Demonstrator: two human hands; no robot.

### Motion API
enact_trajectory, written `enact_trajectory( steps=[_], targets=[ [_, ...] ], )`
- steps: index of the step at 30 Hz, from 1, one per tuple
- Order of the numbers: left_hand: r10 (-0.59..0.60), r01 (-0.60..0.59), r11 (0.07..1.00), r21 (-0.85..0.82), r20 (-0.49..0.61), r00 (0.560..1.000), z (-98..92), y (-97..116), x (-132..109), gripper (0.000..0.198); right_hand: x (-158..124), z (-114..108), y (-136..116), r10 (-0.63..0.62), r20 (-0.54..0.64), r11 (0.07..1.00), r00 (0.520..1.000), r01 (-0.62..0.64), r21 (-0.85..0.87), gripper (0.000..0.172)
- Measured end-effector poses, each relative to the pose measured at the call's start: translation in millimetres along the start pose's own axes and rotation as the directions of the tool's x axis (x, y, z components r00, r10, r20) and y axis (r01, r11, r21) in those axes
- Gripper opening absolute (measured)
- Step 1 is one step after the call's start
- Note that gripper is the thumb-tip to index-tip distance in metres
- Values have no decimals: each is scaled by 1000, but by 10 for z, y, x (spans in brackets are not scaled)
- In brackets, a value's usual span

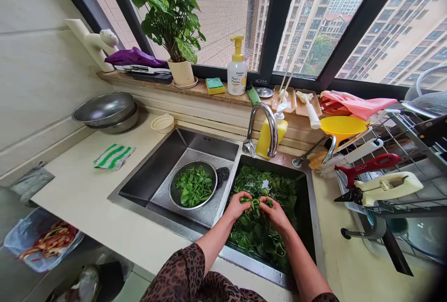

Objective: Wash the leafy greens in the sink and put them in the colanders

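Note:
Both hands are over the right sink basin [310, 209], which is full of water and leafy greens [251, 236]. Between my left hand [238, 205] and my right hand [274, 213] are green stems [255, 204], with the fingers of each hand closed on them. In the left basin [146, 190] stands a round metal bowl [170, 195] holding a heap of picked green leaves [195, 186]. The curved faucet [265, 111] rises behind the basins, its spout above the right one.
A dish rack [384, 129] with scissors [387, 189] and a red-handled peeler [370, 164] stands close on the right. Left of the sink lie a striped cloth [114, 156] and stacked metal bowls [104, 111]. A potted plant [182, 72] and a pump bottle [237, 73] line the sill.

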State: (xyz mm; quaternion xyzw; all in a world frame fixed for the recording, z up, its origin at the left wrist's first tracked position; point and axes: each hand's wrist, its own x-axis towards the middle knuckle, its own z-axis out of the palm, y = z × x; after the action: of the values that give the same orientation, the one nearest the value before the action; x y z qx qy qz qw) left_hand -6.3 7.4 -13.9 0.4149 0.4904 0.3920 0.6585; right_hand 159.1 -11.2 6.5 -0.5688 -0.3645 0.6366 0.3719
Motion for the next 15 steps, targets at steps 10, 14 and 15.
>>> enact_trajectory(
  steps=[10, 14, 15],
  targets=[
    [297, -133, 585, 800, -58, 953, 109, 27, -86, 26, 195, -190, 240, -363, -345, 639, 865, -38, -768, 26],
    [-157, -162, 199, 967, 194, 968, 178, -135, -120, 31, 162, -47, 334, -241, -24, 257, 970, 40, -966, 16],
    [-255, -161, 145, 976, 194, 947, 179, -179, -112, 31, 167, -20, 376, -157, -27, 213, 987, 7, -977, 20]
  ],
)
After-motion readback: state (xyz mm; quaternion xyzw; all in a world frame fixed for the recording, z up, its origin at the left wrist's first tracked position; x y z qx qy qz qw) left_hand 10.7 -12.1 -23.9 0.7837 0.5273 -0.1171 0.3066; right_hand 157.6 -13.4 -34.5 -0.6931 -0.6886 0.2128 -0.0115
